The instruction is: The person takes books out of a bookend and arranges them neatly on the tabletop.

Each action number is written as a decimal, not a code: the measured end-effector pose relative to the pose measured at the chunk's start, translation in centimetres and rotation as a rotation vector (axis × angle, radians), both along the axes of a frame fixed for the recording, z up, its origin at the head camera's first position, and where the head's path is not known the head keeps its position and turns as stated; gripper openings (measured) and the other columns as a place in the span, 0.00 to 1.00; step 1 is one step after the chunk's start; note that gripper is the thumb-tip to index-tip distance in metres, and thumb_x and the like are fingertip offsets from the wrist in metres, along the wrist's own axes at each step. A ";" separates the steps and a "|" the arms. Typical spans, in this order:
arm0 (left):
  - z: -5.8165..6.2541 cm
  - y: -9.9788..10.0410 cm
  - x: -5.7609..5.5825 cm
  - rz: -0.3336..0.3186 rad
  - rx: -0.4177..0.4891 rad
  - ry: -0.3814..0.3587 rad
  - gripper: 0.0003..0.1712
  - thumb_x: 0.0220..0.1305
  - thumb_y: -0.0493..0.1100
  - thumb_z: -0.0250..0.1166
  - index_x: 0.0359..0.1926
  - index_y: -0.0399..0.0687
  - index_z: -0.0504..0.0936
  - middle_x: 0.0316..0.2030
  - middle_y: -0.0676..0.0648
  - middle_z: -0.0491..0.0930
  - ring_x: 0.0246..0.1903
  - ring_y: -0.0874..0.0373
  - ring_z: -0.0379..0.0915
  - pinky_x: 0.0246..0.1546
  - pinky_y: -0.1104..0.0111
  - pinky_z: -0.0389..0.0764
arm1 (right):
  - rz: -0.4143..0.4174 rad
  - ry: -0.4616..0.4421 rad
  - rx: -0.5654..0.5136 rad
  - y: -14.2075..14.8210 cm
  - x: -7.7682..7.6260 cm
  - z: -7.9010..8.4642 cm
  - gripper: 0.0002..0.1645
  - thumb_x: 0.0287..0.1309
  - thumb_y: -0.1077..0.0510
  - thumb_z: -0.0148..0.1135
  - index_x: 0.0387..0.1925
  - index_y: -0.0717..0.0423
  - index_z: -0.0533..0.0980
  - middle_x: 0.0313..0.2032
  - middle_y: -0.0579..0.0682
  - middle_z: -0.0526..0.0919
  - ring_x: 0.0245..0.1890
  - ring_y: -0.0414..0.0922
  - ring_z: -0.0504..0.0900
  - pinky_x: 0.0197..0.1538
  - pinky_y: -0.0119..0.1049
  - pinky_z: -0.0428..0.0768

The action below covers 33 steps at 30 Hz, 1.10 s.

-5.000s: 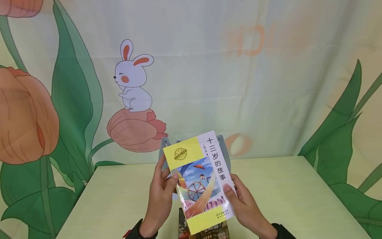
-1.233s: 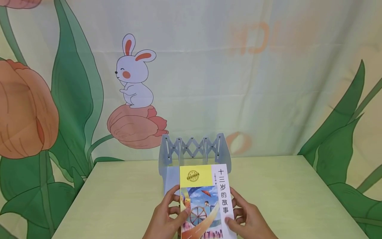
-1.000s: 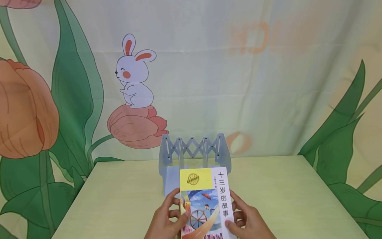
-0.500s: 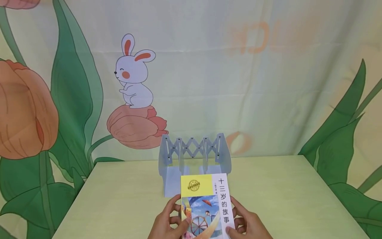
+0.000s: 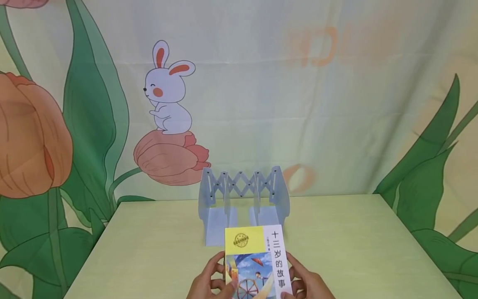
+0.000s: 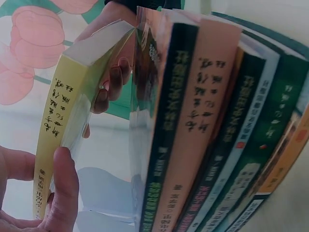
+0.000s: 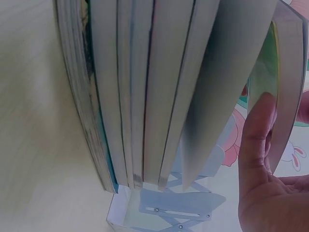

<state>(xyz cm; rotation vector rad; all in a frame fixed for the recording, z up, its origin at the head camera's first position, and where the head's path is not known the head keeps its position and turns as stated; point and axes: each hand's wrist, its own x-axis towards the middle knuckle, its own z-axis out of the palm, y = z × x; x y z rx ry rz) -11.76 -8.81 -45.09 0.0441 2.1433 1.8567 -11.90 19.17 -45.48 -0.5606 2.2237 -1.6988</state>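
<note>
A paperback book (image 5: 252, 236) with a yellow and white cover and a painted picture of a wheel and a road is between my hands at the bottom of the head view. My left hand (image 5: 209, 279) grips its left edge, thumb on the cover and fingers behind. On the opposite edge my right hand (image 5: 308, 281) holds it the same way. Its pale yellow spine (image 6: 57, 125) faces the left wrist camera. Below the held book is a stack of books (image 6: 193, 130) with green, orange and dark spines; the head view hides it.
A blue-grey expandable book rack (image 5: 215, 226) with crisscross bars and upright dividers stands beyond the book on the pale table (image 5: 343, 236). A curtain (image 5: 239, 95) printed with a rabbit and tulips hangs behind the table's far edge.
Five seconds ago the book was higher and tilted, covering most of the rack. It has since been straightened and lowered toward me, with both hands keeping their grip; the rack shows more.
</note>
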 end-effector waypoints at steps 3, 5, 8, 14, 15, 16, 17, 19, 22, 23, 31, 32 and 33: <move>-0.4 -0.1 0.1 -0.012 0.013 -0.003 0.48 0.61 0.48 0.67 0.74 0.37 0.54 0.42 0.45 0.72 0.28 0.59 0.79 0.29 0.69 0.77 | 0.032 0.060 -0.041 0.2 0.0 -0.7 0.53 0.58 0.61 0.67 0.72 0.77 0.45 0.35 0.48 0.75 0.25 0.30 0.77 0.27 0.27 0.77; -0.6 -0.1 0.1 -0.022 0.012 0.004 0.47 0.61 0.47 0.67 0.74 0.37 0.54 0.41 0.45 0.72 0.27 0.59 0.79 0.28 0.70 0.77 | 0.042 0.068 -0.040 0.3 0.0 -1.1 0.53 0.58 0.61 0.67 0.71 0.79 0.44 0.34 0.46 0.75 0.25 0.29 0.76 0.27 0.26 0.76; -0.9 -0.1 0.3 -0.044 -0.005 0.030 0.45 0.61 0.45 0.66 0.73 0.35 0.54 0.39 0.46 0.72 0.26 0.58 0.79 0.29 0.71 0.76 | 0.043 0.043 -0.019 0.4 0.0 -1.4 0.53 0.60 0.59 0.66 0.70 0.80 0.43 0.34 0.45 0.76 0.25 0.29 0.76 0.28 0.27 0.76; -1.2 -0.2 0.4 -0.040 -0.028 0.051 0.45 0.61 0.46 0.66 0.72 0.34 0.56 0.37 0.47 0.72 0.22 0.61 0.75 0.26 0.74 0.73 | 0.024 -0.044 0.054 0.3 -0.1 -1.5 0.53 0.62 0.56 0.65 0.72 0.78 0.43 0.33 0.49 0.77 0.26 0.31 0.74 0.31 0.27 0.76; -1.3 -0.2 0.4 -0.039 -0.026 0.050 0.45 0.61 0.46 0.66 0.72 0.34 0.56 0.37 0.47 0.72 0.22 0.62 0.74 0.26 0.74 0.73 | 0.020 -0.054 0.062 0.3 -0.1 -1.6 0.53 0.62 0.55 0.65 0.72 0.78 0.44 0.32 0.50 0.77 0.26 0.31 0.74 0.32 0.26 0.76; -1.3 -0.3 0.5 -0.040 -0.026 0.048 0.45 0.62 0.46 0.66 0.72 0.34 0.56 0.37 0.47 0.72 0.21 0.62 0.74 0.25 0.74 0.72 | 0.018 -0.061 0.064 0.2 -0.1 -1.6 0.53 0.62 0.55 0.65 0.72 0.78 0.44 0.32 0.50 0.77 0.26 0.31 0.74 0.32 0.26 0.75; -1.4 -0.3 0.5 -0.040 -0.027 0.048 0.45 0.62 0.47 0.66 0.72 0.34 0.56 0.37 0.47 0.72 0.21 0.62 0.74 0.25 0.74 0.72 | 0.016 -0.070 0.067 0.1 -0.2 -1.6 0.54 0.62 0.55 0.65 0.72 0.77 0.44 0.32 0.50 0.77 0.26 0.32 0.74 0.32 0.26 0.75; -1.5 -0.3 0.5 -0.041 -0.022 0.039 0.45 0.62 0.47 0.66 0.72 0.33 0.55 0.37 0.47 0.72 0.21 0.63 0.73 0.25 0.74 0.72 | 0.012 -0.089 0.073 0.0 -0.2 -1.6 0.54 0.61 0.55 0.66 0.72 0.77 0.44 0.32 0.50 0.77 0.26 0.32 0.74 0.32 0.26 0.75; -1.7 -0.4 0.5 -0.042 -0.019 0.029 0.45 0.62 0.48 0.66 0.72 0.33 0.55 0.37 0.47 0.72 0.22 0.62 0.73 0.26 0.73 0.73 | 0.005 -0.100 0.092 -0.2 -0.1 -1.7 0.55 0.61 0.54 0.66 0.72 0.76 0.44 0.32 0.49 0.76 0.25 0.32 0.73 0.32 0.26 0.74; -1.8 -0.4 0.5 -0.042 -0.019 0.027 0.46 0.62 0.48 0.66 0.72 0.33 0.55 0.37 0.47 0.72 0.22 0.62 0.73 0.27 0.73 0.73 | 0.003 -0.100 0.099 -0.2 -0.1 -1.7 0.55 0.60 0.54 0.66 0.72 0.76 0.44 0.32 0.49 0.76 0.25 0.32 0.73 0.32 0.26 0.74; -2.5 -0.4 0.6 -0.045 -0.025 0.055 0.45 0.62 0.47 0.66 0.72 0.31 0.56 0.36 0.48 0.72 0.20 0.63 0.72 0.27 0.73 0.74 | -0.007 -0.100 0.120 0.0 -0.1 -2.1 0.59 0.54 0.56 0.71 0.72 0.76 0.44 0.30 0.47 0.76 0.25 0.32 0.72 0.32 0.25 0.73; -2.6 -0.4 0.6 -0.046 -0.026 0.061 0.45 0.62 0.46 0.66 0.72 0.31 0.56 0.36 0.48 0.72 0.20 0.64 0.72 0.27 0.73 0.74 | -0.003 -0.095 0.120 0.0 -0.1 -2.3 0.59 0.52 0.57 0.72 0.72 0.76 0.44 0.30 0.47 0.76 0.25 0.32 0.73 0.32 0.25 0.73; -2.6 -0.4 0.7 -0.049 -0.026 0.065 0.45 0.62 0.46 0.66 0.72 0.31 0.56 0.36 0.48 0.72 0.20 0.65 0.72 0.27 0.73 0.74 | 0.000 -0.092 0.120 0.1 -0.1 -2.4 0.60 0.52 0.58 0.72 0.72 0.76 0.44 0.30 0.47 0.76 0.25 0.31 0.73 0.32 0.25 0.74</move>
